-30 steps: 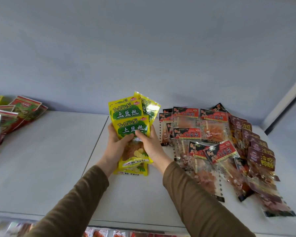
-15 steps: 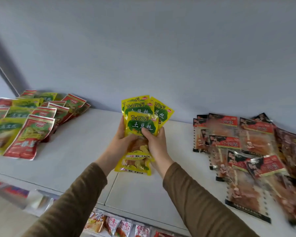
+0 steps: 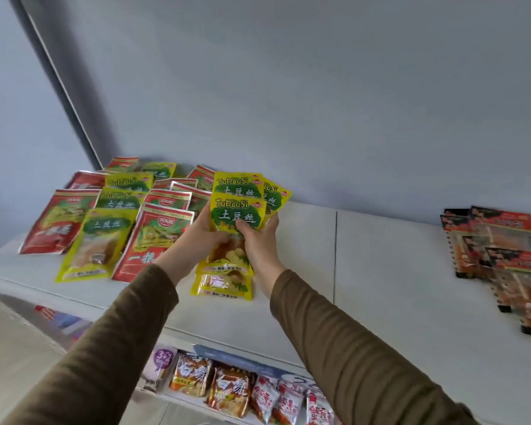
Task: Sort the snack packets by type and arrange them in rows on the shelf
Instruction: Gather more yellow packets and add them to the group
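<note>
A fanned stack of yellow-green TuDouSi packets (image 3: 238, 210) is held upright above the white shelf (image 3: 365, 271). My left hand (image 3: 201, 237) grips its left side and my right hand (image 3: 258, 237) grips its right side, thumbs on the front. The stack's lower ends hang just over the shelf surface. To the left lie rows of matching yellow packets (image 3: 100, 243) mixed with red packets (image 3: 152, 240), laid flat and overlapping. Red-and-black skewer packets (image 3: 503, 250) lie at the right edge of the shelf.
A grey wall rises behind the shelf, with a dark upright post (image 3: 62, 87) at the left. A bare stretch of shelf lies between my hands and the skewer packets. Below the front edge, a lower shelf holds several orange and red snack bags (image 3: 230, 391).
My hands have carried the yellow stack leftward along the shelf, close to the red and yellow rows. The skewer packets now sit far to the right.
</note>
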A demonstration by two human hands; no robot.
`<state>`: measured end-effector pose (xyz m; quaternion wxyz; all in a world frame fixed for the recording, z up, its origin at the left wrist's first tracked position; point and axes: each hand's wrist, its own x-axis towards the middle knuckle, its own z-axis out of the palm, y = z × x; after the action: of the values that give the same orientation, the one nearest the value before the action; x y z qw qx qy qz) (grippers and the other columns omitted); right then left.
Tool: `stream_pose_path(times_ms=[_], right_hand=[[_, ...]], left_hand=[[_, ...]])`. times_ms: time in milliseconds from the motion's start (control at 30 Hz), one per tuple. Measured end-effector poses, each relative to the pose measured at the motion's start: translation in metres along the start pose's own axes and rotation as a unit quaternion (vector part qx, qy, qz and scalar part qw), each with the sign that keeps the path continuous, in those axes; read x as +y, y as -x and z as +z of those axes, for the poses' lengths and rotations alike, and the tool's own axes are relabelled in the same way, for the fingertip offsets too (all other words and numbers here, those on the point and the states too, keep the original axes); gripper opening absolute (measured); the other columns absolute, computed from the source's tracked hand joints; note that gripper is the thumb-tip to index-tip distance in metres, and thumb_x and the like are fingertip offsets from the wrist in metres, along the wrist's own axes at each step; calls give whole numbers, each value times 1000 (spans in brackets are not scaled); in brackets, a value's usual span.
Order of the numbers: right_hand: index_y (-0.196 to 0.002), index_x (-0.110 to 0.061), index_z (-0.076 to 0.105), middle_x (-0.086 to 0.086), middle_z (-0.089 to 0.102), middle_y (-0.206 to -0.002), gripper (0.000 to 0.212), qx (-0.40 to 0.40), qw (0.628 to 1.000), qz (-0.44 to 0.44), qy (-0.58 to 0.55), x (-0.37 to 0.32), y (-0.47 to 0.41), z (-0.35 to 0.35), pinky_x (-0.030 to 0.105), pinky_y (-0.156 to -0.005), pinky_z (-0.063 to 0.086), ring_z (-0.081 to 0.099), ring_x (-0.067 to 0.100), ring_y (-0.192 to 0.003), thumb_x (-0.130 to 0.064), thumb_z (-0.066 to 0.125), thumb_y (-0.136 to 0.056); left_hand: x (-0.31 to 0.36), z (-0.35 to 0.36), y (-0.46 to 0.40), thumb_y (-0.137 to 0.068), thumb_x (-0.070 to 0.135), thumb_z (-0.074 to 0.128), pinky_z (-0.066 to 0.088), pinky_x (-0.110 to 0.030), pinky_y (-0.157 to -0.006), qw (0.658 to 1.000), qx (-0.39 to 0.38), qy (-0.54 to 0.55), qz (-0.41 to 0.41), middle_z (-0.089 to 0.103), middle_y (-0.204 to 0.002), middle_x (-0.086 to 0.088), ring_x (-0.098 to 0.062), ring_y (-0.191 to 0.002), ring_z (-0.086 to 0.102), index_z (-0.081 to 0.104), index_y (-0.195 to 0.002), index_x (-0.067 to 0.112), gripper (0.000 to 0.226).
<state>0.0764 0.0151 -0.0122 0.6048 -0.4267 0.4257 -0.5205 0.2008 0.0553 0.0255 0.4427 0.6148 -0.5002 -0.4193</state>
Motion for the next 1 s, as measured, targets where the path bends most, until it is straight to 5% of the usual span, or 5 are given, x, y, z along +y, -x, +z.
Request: stream_pose_path(times_ms=[333,500,600,833,1000], right_hand=[[-145,-27,44,3,62,-134,73,20,986,48,160,13,-24,58,47,-105,49,60,27,-121,-40,72,-79],[-159,-23,24,2,39,-159,79,59,985,25,162,11,-23,58,36,-115,35,42,25,-143,-30,67,-93],[-160,-27,17,-1,36,-160,78,63,989,27,131,15,-20,62,37,-112,40,42,20,-141,-21,62,-97],[-159,-24,24,3,37,-159,70,70,985,33,157,22,-23,54,36,-110,39,43,23,-140,-22,59,-99],[-159,-22,23,7,43,-156,72,64,986,35,150,24,-25,51,41,-109,46,49,23,-136,-10,60,-98]], left_hand=[[-22,-58,-26,-83,-4,71,61,-35,-71,993,21,-111,-16,51,-136,-7,-28,-105,67,9,-161,25,103],[-28,-54,-14,-91,18,71,30,-44,-121,978,49,-197,40,7,-170,-10,-33,-155,16,-11,-162,22,108],[-25,-55,5,-96,36,65,9,-49,-125,939,74,-315,112,-6,-171,-10,-32,-158,-5,-11,-162,20,103],[-44,-49,50,-75,97,27,-13,-54,-124,804,-68,-580,113,-27,-168,-5,-30,-152,-31,-10,-162,34,114],[-52,-72,47,-64,101,42,-20,-49,-118,805,-195,-550,103,-47,-155,6,-24,-143,-45,-33,-150,48,126]])
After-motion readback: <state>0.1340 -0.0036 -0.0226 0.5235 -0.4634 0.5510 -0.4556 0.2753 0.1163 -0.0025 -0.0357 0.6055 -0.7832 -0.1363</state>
